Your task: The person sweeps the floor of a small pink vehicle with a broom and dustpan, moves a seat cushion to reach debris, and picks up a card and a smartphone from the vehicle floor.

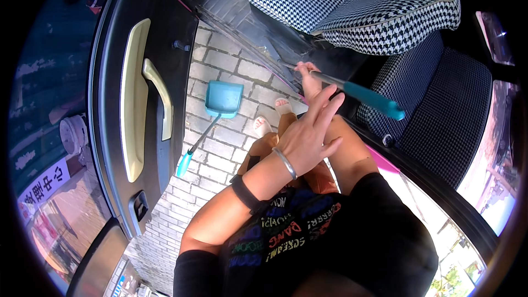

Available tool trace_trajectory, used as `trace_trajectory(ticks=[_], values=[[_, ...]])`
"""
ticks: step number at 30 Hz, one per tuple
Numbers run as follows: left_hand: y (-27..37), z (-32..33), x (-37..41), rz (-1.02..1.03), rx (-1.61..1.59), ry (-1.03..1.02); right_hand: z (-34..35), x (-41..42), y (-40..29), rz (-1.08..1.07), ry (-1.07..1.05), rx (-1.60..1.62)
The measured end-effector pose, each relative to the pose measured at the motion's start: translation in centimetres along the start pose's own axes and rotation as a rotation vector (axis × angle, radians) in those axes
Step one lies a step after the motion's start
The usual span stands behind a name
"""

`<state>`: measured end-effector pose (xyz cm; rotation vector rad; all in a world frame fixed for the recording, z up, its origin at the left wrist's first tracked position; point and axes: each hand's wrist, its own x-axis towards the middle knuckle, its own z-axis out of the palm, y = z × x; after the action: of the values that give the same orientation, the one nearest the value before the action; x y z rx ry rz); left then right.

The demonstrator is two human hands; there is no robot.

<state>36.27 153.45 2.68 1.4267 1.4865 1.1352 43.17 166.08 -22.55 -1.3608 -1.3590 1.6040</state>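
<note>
My right hand [308,77] is closed around the metal shaft [328,78] of a long-handled tool, likely a broom, with a teal grip [373,101]. Its shaft slants toward the car's door sill, where the head is too dark to make out clearly. Nearer to me, my left hand [311,138] is held with fingers apart and nothing in it. Its fingertips are just below the shaft; whether they touch it I cannot tell. On the paving to the left lies a light-blue long-handled dustpan [224,98] with a toothed edge and a turquoise grip.
An open car door [161,29] with a beige armrest [138,103] stands at left. Ahead is a houndstooth car seat [350,4], with a darker patterned seat [445,115] at right. Underfoot are grey paving bricks [220,146]. A sign with writing [45,183] shows beyond the door.
</note>
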Motion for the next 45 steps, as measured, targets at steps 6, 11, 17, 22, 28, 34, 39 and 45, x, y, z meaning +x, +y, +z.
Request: trace_trajectory(ticks=[6, 11, 17, 22, 28, 34, 39, 45], values=[[-7.6, -3.6, -11.8, -0.449, 0.178, 0.086, -1.8, 5.2, -1.8, -0.005, 0.113, 0.356], [-10.6, -4.6, -25.2, -0.834, 0.262, 0.275, -2.0, 6.7, -0.3, 0.041, 0.163, 0.465], [-8.7, -1.2, -31.4, -1.028, 0.252, 0.323, -0.5, 5.4, -4.0, 0.004, 0.130, 0.474], [-8.9, 1.4, -30.8, -1.026, 0.229, 0.333, -3.1, 5.9, -1.2, -0.058, 0.190, 0.419], [-8.0, 2.0, -27.9, -1.061, 0.209, 0.393, -2.2, 4.6, -2.6, -0.017, 0.054, 0.550], [-8.6, 2.3, -26.9, -1.035, 0.252, 0.374, -3.9, 6.6, -0.2, 0.047, 0.267, 0.556], [-7.6, 2.1, -27.0, -1.062, 0.263, 0.393, -2.2, 5.6, -1.5, 0.070, 0.079, 0.510], [-7.8, 1.7, -26.4, -1.045, 0.347, 0.366, -2.6, 5.7, -0.8, 0.055, 0.199, 0.380]])
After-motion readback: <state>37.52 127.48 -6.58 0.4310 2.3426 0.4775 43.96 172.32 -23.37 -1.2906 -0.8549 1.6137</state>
